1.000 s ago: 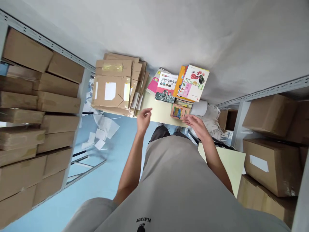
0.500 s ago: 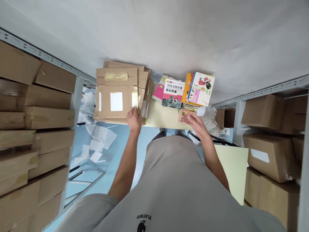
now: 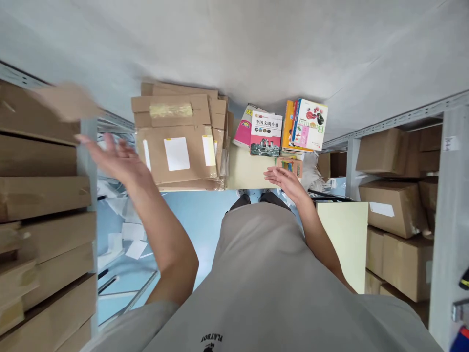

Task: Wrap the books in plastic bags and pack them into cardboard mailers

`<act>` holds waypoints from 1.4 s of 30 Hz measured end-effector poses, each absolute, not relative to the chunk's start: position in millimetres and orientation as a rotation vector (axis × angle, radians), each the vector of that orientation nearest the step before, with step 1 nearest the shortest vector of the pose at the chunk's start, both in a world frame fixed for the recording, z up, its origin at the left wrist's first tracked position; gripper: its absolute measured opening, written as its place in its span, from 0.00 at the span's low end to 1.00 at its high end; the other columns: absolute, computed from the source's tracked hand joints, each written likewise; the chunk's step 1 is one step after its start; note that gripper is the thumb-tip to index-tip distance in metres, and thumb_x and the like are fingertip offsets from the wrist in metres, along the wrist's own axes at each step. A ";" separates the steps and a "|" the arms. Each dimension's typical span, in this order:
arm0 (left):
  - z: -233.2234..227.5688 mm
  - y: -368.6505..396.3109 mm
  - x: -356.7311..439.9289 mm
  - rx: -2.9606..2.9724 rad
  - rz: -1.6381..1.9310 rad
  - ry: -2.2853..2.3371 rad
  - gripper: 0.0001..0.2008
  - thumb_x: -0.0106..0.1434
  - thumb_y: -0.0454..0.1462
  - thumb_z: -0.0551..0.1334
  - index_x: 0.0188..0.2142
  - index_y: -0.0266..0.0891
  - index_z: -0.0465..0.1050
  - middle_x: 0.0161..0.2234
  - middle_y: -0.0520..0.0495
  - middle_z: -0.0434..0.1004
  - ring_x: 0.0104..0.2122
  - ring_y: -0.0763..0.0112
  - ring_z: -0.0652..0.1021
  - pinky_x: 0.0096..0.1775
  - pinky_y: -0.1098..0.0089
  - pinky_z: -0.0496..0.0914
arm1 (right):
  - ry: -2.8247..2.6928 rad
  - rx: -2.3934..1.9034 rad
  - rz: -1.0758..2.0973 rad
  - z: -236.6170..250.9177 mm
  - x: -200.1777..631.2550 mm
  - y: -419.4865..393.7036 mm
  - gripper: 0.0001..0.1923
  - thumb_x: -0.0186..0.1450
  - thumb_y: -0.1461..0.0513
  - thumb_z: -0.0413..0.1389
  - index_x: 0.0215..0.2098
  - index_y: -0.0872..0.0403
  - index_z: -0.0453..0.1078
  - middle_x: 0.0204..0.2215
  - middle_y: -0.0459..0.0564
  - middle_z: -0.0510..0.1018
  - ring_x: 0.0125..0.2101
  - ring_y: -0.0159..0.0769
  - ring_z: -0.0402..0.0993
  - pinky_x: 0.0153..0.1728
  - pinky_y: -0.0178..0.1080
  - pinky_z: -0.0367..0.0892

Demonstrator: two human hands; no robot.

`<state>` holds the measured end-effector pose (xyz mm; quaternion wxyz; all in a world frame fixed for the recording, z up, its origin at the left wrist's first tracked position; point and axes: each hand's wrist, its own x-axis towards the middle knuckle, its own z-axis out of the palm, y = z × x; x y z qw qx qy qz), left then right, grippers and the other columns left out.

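Writing: we read "PLAYBOY", upside down, on the grey shirt (image 3: 278, 283); Chinese characters on the red-and-white book (image 3: 266, 133); "Beautiful"-like lettering, inverted, on the white book (image 3: 310, 123), too small for us to be sure.
Labels: we see blank white stickers on the top cardboard mailer (image 3: 176, 146) of the mailer stack (image 3: 216, 122), and yellowish tape across its flap.
Left hand (image 3: 117, 159): flung out to our left, palm up, fingers spread, blurred; the grip is open and empty. A blurred brown cardboard piece (image 3: 68, 100) sits just above it, apart from the fingers, in front of the left shelf boxes (image 3: 40, 195).
Right hand (image 3: 284, 178): reached forward over the bench (image 3: 247, 171), fingers loosely extended; grip open, fingertips at the near edge of the small colourful box (image 3: 291, 165). We cannot tell whether they touch it.
Small colourful box: orange-brown with bright printing, lying on the bench just in front of the book piles.
Floor (image 3: 190, 215): blue, with white paper scraps (image 3: 132, 239) scattered at left.
Right side: brown cartons (image 3: 388, 215) on a grey metal rack (image 3: 439, 220).
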<state>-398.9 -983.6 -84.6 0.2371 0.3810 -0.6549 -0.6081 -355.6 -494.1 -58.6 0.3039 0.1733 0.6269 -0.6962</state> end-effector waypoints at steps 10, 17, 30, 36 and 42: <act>-152.5 -789.0 -445.1 0.793 -2.282 -2.174 0.20 0.71 0.44 0.73 0.58 0.40 0.79 0.58 0.36 0.89 0.51 0.57 0.89 0.58 0.58 0.82 | 1.741 0.555 -1.825 -63.3 -365.5 -478.2 0.36 0.58 0.32 0.79 0.51 0.46 0.87 0.56 0.57 0.93 0.55 0.50 0.91 0.68 0.54 0.78; -200.0 -700.2 -465.9 0.867 -1.786 -2.848 0.24 0.66 0.37 0.75 0.59 0.33 0.79 0.65 0.21 0.83 0.66 0.39 0.84 0.69 0.51 0.73 | 1.734 0.561 -1.862 -70.4 -378.5 -461.6 0.38 0.57 0.30 0.79 0.50 0.46 0.87 0.53 0.56 0.93 0.54 0.48 0.92 0.68 0.54 0.79; -218.8 -675.9 -493.3 1.076 -1.624 -2.854 0.15 0.61 0.31 0.70 0.48 0.35 0.86 0.47 0.36 0.92 0.52 0.47 0.89 0.59 0.53 0.81 | 1.926 0.591 -2.010 -80.8 -428.1 -345.4 0.36 0.63 0.30 0.74 0.52 0.46 0.85 0.55 0.54 0.92 0.57 0.51 0.89 0.68 0.53 0.79; -196.2 -670.8 -501.0 1.132 -1.428 -2.854 0.20 0.63 0.32 0.70 0.55 0.31 0.85 0.58 0.26 0.89 0.61 0.39 0.86 0.66 0.46 0.77 | 2.547 0.793 -1.656 -136.2 -486.0 -299.5 0.40 0.60 0.32 0.72 0.56 0.50 0.81 0.57 0.63 0.88 0.57 0.55 0.85 0.66 0.54 0.78; -152.5 -600.9 -496.6 0.464 -1.662 -2.789 0.18 0.76 0.40 0.65 0.60 0.37 0.85 0.58 0.33 0.89 0.51 0.52 0.87 0.60 0.56 0.79 | 2.441 0.795 -1.582 -180.5 -521.0 -284.3 0.30 0.60 0.39 0.73 0.47 0.53 0.83 0.47 0.60 0.91 0.48 0.52 0.88 0.56 0.50 0.82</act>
